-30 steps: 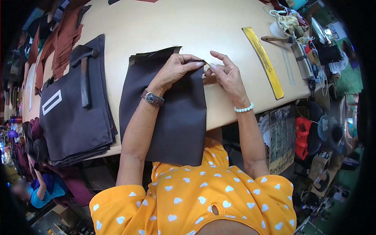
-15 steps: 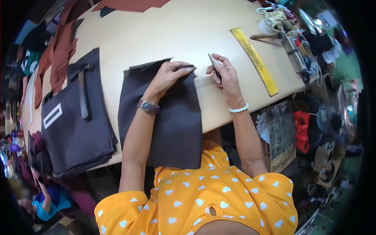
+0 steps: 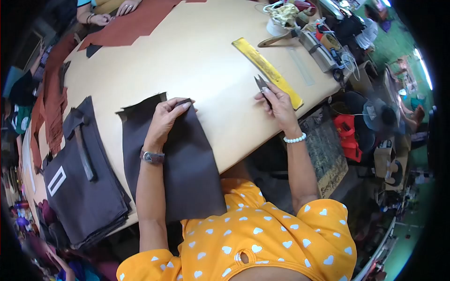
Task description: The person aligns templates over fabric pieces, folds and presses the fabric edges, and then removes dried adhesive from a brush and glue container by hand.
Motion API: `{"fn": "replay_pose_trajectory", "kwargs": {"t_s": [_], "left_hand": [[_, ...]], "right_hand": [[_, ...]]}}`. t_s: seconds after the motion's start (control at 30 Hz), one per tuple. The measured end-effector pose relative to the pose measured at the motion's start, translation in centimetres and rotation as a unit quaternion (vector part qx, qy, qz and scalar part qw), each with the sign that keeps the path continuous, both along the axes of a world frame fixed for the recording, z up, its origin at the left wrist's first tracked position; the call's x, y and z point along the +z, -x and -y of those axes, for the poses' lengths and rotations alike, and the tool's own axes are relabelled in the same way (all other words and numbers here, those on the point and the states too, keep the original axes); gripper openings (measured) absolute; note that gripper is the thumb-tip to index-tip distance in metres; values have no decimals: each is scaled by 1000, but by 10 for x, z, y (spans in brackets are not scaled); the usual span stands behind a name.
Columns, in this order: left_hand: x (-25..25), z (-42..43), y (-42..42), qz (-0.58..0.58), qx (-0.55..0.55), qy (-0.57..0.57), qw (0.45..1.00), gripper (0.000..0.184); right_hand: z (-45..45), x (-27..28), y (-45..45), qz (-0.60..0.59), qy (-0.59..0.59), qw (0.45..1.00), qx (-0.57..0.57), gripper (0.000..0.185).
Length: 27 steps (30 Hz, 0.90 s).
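My left hand pinches the upper right corner of a dark brown sheet, fabric or leather, that hangs over the table edge towards my lap. My right hand is raised over the table to the right, closed around thread snips whose blades point up and stand slightly apart. The snips do not touch the sheet. To the left lies a stack of similar dark sheets, bearing a hammer and a white rectangular frame.
Beyond my right hand a yellow strip lies on the pale table. Farther back are a brush and a cluttered box. Reddish-brown pieces lie at the far side, by another person's hand.
The view has turned, and another person's hands now show at the top left. The snips' blades look farther apart. My left hand keeps its pinch on the sheet's corner.
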<state>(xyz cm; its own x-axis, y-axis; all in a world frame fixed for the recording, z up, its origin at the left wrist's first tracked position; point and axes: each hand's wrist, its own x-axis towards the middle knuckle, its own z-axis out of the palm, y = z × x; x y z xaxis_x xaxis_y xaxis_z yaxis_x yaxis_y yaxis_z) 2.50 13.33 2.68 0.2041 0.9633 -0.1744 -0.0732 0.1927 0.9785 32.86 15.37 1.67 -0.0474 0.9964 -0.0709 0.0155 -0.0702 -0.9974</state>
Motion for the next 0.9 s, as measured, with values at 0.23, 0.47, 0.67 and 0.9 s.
{"fn": "replay_pose_trajectory", "kwargs": {"t_s": [0.23,0.47,0.67,0.9], "left_hand": [[-11,-3,8,13,10,-22,1000,19],[-15,-5,9,-8,17,-33,999,21],[-7,-3,3,31,4,-7,999,18],[-9,-1,8,-7,18,-24,1000,17]], "right_hand": [[16,-3,16,-10,-46,998,-30,30],[11,-17,6,114,-115,986,-41,31],[-58,2,-87,450,-262,816,-251,31],[-48,19,-68,241,-116,950,-162,28]]}}
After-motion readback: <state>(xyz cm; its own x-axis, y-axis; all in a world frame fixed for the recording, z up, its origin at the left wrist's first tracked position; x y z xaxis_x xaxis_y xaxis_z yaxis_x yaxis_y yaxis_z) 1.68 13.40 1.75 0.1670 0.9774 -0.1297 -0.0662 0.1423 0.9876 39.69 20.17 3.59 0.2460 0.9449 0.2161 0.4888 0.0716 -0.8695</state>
